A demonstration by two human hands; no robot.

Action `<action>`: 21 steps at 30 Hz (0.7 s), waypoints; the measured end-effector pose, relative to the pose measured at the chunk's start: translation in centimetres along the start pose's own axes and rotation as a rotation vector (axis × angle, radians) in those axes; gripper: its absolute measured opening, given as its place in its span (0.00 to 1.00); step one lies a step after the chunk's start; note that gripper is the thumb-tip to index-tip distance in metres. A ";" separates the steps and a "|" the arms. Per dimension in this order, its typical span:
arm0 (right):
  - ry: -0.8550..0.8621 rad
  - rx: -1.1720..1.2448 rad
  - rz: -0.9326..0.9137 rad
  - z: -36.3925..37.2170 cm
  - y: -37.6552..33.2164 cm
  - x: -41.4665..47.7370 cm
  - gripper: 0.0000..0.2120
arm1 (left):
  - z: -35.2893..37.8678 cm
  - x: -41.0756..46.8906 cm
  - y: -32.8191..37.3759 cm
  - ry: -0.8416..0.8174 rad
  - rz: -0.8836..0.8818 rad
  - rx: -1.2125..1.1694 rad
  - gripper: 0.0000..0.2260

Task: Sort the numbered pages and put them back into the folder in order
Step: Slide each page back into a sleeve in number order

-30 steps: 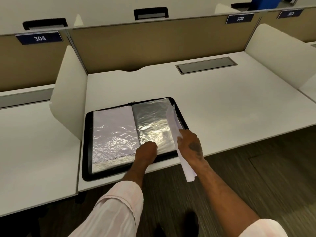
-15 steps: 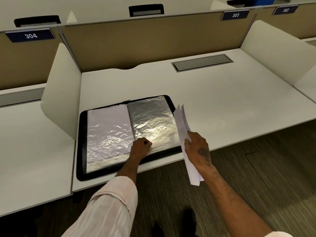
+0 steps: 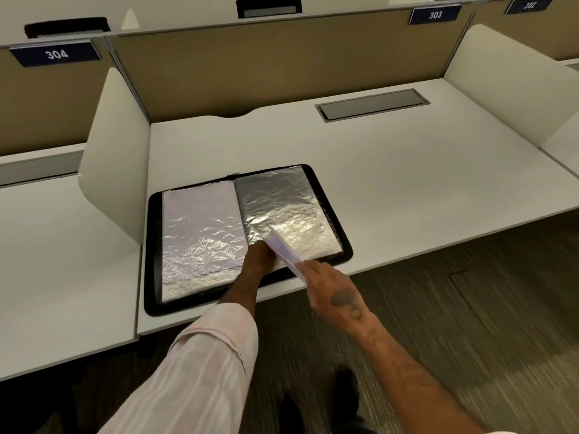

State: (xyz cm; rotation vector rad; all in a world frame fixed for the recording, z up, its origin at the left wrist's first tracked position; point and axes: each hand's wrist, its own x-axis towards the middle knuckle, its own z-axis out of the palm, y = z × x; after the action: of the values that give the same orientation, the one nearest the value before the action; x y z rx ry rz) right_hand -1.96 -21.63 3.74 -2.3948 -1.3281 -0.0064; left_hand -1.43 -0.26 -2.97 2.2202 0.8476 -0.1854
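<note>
A black folder (image 3: 152, 245) lies open near the desk's front edge, showing two shiny plastic sleeves; the left sleeve (image 3: 200, 236) holds a white page and the right sleeve (image 3: 282, 211) looks dark. My left hand (image 3: 257, 258) rests with curled fingers at the lower edge of the right sleeve, near the spine. My right hand (image 3: 329, 288) grips a thin stack of white pages (image 3: 283, 250) edge-on, their far end lying over the bottom of the right sleeve beside my left hand. No page numbers can be read.
The white desk (image 3: 407, 189) has a grey cable hatch (image 3: 372, 104) at the back right, white side dividers (image 3: 116, 158) on both sides and a tan rear panel (image 3: 266, 64). Neighbouring desks flank it. Dark floor lies below the front edge.
My right hand has swung the pages left and down, from beside the folder's right edge onto the right sleeve next to my left hand. The left hand stays at the sleeve's lower edge.
</note>
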 end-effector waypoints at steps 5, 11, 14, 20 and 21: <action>-0.102 -0.083 0.027 0.8 0.5 -1.5 0.21 | -0.7 -0.2 -0.2 0.067 -0.014 -0.061 0.09; -0.278 -0.235 0.028 0.0 1.7 -2.5 0.22 | -0.9 -0.7 -0.2 0.111 0.017 -0.144 0.10; -0.366 -0.290 0.043 -0.3 1.8 -2.4 0.21 | -0.9 -1.1 0.1 0.133 0.036 -0.112 0.12; -0.467 -0.460 0.139 -0.6 -0.1 -0.4 0.14 | -0.2 -2.4 -0.1 0.189 0.138 0.053 0.14; -0.446 -0.482 0.144 -0.4 -0.6 0.1 0.13 | 0.0 -2.6 -0.3 0.202 0.158 0.092 0.14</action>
State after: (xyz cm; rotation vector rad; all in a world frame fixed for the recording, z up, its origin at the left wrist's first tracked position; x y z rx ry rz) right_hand -2.26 -21.42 4.34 -3.0275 -1.4665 0.2954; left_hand -3.59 -1.47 -2.18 2.4105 0.7781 0.0790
